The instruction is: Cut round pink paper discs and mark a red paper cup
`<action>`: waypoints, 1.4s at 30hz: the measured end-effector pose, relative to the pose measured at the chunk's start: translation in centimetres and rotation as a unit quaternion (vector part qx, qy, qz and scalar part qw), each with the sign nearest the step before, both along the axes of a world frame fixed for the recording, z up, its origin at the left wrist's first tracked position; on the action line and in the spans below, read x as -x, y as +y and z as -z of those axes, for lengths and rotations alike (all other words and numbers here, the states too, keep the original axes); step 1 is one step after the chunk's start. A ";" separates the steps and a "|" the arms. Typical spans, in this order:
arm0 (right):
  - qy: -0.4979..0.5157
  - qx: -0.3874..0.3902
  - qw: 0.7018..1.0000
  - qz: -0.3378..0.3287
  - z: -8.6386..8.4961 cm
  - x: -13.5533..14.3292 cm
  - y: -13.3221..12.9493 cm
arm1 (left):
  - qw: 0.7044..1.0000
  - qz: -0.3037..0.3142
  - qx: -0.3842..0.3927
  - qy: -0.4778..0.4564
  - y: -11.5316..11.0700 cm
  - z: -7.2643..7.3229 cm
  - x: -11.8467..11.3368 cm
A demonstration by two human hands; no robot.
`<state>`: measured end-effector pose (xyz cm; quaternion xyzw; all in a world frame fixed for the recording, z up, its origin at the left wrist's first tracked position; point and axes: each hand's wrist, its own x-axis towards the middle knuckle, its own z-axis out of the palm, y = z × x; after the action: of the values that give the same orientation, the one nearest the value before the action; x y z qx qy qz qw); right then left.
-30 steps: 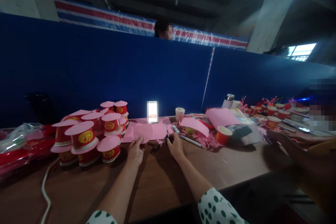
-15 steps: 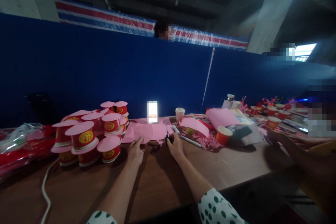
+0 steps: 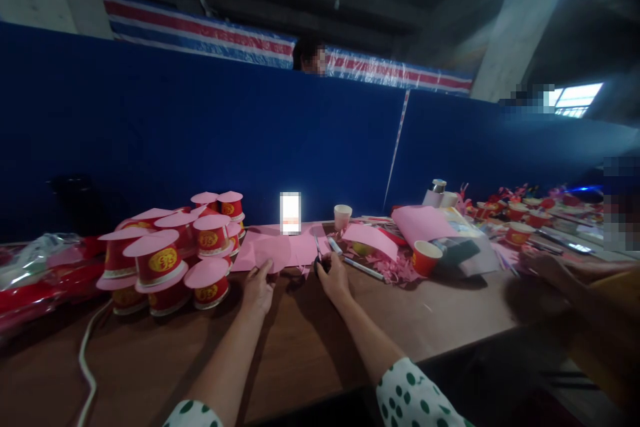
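Working through the head camera, I take the stack of red cups [image 3: 160, 263] as my landmark: the rounded pink paper [image 3: 273, 251] is just to the right of that stack, over a larger pink sheet [image 3: 303, 250] that lies on the counter [image 3: 295, 353]. I have the left hand [image 3: 259, 288] nearly closed, thumb and fingers pinching the rounded pink paper at its near edge; how firmly it presses, I cannot tell. The right hand [image 3: 335, 277], farther right of the stack, is curled around the handles of the scissors [image 3: 319, 257], blades pointing away from me; whether they are parted is too small for me to make out. I judge the paper to be almost weightless and fairly stiff for its thickness, since the pink lids on the stack keep their shape, but it should crease if I squeeze hard and tear if I tug at a cut. I expect a little slip between the rounded piece and the sheet beneath, so a light, flat pinch at the rim nearest the stack suits me best, fingertips well apart from the blades. The scissors I reckon rigid and heavier, best held by the handle loops. Beyond them from the stack lie a pen [image 3: 364, 269] and pink shreds [image 3: 400, 270], light enough, I think, for a sleeve to drag.
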<state>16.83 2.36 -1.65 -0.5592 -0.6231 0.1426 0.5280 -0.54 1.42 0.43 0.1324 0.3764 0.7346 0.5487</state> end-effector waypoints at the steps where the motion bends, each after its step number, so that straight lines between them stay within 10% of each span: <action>1: 0.000 0.000 1.000 -0.001 0.0 0.0 0.0 | 1.000 0.000 0.000 0.000 0.0 0.0 0.0; 42: -0.028 0.019 0.999 -0.028 0.2 0.3 -0.2 | 1.000 0.004 0.006 0.008 -0.2 -0.3 -0.2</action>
<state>16.49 2.12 -1.89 -0.5552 -0.6500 0.1533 0.4956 -0.33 1.24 0.73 0.1365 0.3848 0.7288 0.5498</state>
